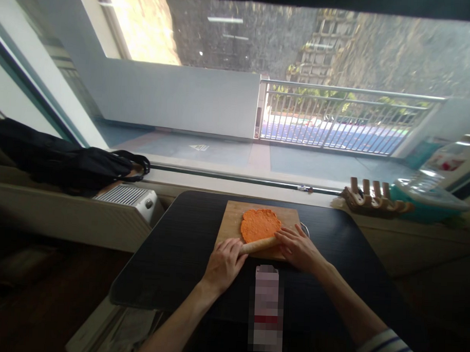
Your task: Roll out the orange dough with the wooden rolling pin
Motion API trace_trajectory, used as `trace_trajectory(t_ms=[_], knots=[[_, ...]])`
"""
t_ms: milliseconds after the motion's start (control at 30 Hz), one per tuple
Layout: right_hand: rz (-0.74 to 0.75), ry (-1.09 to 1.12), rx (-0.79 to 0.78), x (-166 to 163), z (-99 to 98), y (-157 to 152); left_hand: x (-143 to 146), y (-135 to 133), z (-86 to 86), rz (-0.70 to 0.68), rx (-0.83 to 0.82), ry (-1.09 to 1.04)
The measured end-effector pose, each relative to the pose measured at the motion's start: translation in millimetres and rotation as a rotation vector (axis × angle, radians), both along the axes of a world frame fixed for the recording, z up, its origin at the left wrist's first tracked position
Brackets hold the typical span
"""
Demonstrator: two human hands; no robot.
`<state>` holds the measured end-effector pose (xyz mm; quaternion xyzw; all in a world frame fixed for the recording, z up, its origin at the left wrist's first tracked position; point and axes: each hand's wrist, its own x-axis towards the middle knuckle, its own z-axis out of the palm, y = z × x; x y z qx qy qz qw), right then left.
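A flat, uneven-edged round of orange dough [259,225] lies on a wooden cutting board [230,218]. Across the near side of the dough lies a wooden rolling pin [260,245]. My left hand [225,260] is closed over its left end. At the other end, my right hand [297,246] has its fingers laid over the pin, with the thumb side partly hidden. Both hands are over the near part of the board.
The board rests on a black table [178,246]. A pixelated pinkish item [266,300] is in front of the board. On the windowsill are a black bag [85,165], a wooden rack [367,198], a teal basin [415,203] and a clear plastic bottle [447,160].
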<state>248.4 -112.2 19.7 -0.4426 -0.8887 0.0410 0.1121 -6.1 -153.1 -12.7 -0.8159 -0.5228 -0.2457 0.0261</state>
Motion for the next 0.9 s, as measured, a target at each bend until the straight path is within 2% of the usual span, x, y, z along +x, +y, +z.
trace_trajectory(t_ms=[200, 433, 633, 900], knots=[[-0.045, 0.005, -0.048, -10.8, -1.3, 3.2, 19.8, 0.6, -9.9, 0.106, 0.118, 0.137], [-0.113, -0.047, 0.016, -22.3, -21.5, 15.2, 24.3, 6.3, -18.2, 0.121, 0.134, 0.243], [-0.156, -0.096, 0.029, -26.3, -30.4, 24.1, 23.9, 11.0, -14.6, 0.122, 0.111, 0.221], [-0.165, -0.118, -0.026, -31.5, -22.1, 36.2, 22.0, 20.8, -8.5, 0.12, 0.039, 0.162]])
